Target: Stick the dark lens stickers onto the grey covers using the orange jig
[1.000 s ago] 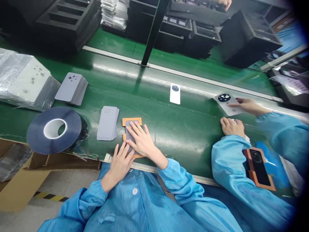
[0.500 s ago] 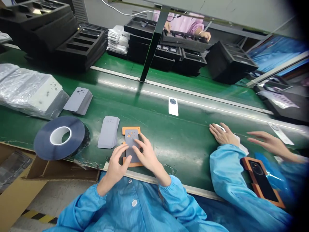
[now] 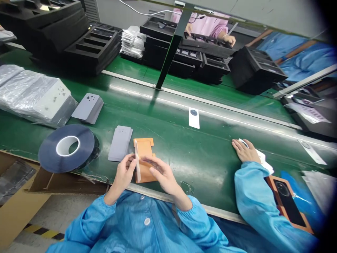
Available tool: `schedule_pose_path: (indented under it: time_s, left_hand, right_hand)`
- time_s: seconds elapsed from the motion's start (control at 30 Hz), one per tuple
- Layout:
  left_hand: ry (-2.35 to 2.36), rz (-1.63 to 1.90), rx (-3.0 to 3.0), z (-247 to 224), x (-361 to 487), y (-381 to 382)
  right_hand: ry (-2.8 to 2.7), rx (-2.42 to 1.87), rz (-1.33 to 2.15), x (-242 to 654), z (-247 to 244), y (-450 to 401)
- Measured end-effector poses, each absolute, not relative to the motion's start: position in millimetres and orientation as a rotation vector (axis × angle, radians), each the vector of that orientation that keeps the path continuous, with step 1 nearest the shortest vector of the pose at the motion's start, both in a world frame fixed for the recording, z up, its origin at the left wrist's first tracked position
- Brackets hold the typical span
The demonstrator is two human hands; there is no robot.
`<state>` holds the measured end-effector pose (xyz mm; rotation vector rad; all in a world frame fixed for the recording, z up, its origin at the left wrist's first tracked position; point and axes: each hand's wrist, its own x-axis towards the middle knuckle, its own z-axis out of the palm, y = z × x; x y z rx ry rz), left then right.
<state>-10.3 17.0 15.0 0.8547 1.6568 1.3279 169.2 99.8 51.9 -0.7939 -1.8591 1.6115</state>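
Note:
My left hand [image 3: 123, 175] is closed on the edge of a thin phone back panel [image 3: 137, 162], which it tips up nearly on edge so only a pale, narrow side shows. Beneath it lies the orange fixture [image 3: 145, 149], its bare surface exposed. My right hand [image 3: 165, 176] is open over the fixture's right side, fingers extended and apart from the panel as far as I can see. To the left of the fixture lies a stack of grey panels [image 3: 119, 144].
A tape roll [image 3: 88, 147] and another grey panel stack [image 3: 88, 107] are on the left, beside plastic-wrapped panels [image 3: 39, 96]. One white panel [image 3: 194, 119] lies ahead. At right, a co-worker's hand [image 3: 246, 151] rests on white panels near a second orange fixture [image 3: 286, 200].
The grey panel that lay flat in the orange fixture is now lifted and tilted on edge in my left hand. One of the co-worker's hands has left the right side.

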Motion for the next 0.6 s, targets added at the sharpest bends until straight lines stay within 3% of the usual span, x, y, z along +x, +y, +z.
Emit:
schedule_pose_path:
  time_s: [0.2,0.4,0.6]
  left_hand:
    - [1.586,1.417,0.700,14.3,-20.5,19.7]
    - [1.522,1.532,0.545,12.6,-29.0,22.5]
    - [1.539,1.572,0.503,12.9,-45.5,18.9]
  right_hand:
    - [-2.002,-1.036,1.471,158.8,46.0,104.0]
    - [-1.816,-1.035,1.858,142.6,34.9,109.2]
    - [-1.640,-1.023,1.923,109.7,25.8,173.1]
